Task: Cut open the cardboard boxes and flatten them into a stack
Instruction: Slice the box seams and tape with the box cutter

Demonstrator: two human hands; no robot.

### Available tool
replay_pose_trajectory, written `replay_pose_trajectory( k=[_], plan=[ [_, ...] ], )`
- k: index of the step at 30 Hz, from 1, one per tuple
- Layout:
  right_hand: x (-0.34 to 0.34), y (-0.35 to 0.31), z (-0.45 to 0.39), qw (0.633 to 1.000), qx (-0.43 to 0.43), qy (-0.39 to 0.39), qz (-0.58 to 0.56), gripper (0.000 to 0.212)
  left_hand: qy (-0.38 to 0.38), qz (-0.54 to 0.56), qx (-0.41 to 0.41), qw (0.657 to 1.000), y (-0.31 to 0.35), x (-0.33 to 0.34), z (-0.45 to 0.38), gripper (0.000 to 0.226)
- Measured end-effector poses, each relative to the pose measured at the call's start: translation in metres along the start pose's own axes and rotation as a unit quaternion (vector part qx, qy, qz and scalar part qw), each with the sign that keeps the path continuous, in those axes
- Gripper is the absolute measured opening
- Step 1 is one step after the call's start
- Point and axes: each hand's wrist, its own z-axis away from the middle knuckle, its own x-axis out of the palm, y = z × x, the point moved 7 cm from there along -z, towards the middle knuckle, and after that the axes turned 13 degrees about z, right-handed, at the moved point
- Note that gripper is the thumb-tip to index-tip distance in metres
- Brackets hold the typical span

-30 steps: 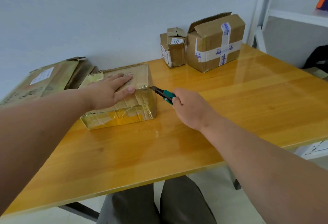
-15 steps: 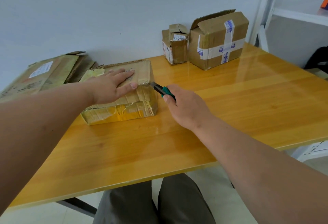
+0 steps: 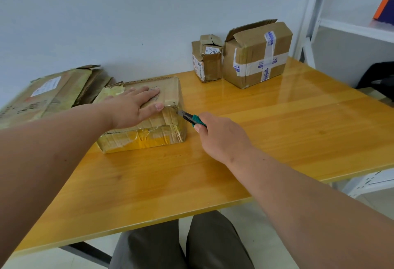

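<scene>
Brown box [image 3: 149,119] wrapped in glossy yellow tape, green-and-black cutter [image 3: 191,118], honey-yellow wood-grain tabletop [image 3: 277,130], back carton [image 3: 258,55] crossed with white-and-blue tape.

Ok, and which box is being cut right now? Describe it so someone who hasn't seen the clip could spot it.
On the yellow wooden table, look left of centre, just in front of the flattened cardboard by the wall. The box lies low and flat under the left hand, with the knife in the right hand at its right edge. Unlike the two upright boxes at the back, it is wrapped in shiny clear tape.
</scene>
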Motion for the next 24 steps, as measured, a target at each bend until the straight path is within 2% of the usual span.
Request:
replay_pose_trajectory(
  k=[3, 7, 11, 17, 21, 24],
  plan=[
    [0.001, 0.001, 0.001, 1.000, 0.011, -0.014, 0.015, 0.017, -0.002, 0.001, -0.003, 1.000, 0.001, -0.001, 0.002, 0.082],
    [0.012, 0.003, 0.012, 0.991, 0.004, -0.061, 0.117, 0.013, -0.007, 0.009, -0.004, 1.000, 0.001, -0.002, 0.003, 0.084],
    [0.011, 0.005, 0.009, 0.991, 0.020, -0.072, 0.107, 0.013, -0.002, 0.002, -0.001, 1.000, 0.001, -0.001, 0.001, 0.085],
    [-0.005, 0.004, 0.003, 0.998, 0.035, 0.015, 0.044, 0.011, -0.003, 0.014, 0.006, 1.000, -0.003, -0.002, -0.002, 0.108],
    [-0.002, -0.003, -0.001, 0.998, 0.030, 0.022, 0.043, 0.012, -0.001, 0.011, 0.006, 1.000, -0.002, -0.001, -0.002, 0.108],
    [0.000, -0.004, -0.002, 0.998, 0.033, 0.024, 0.044, 0.013, -0.001, 0.007, 0.003, 1.000, -0.001, 0.000, -0.002, 0.097]
  ],
)
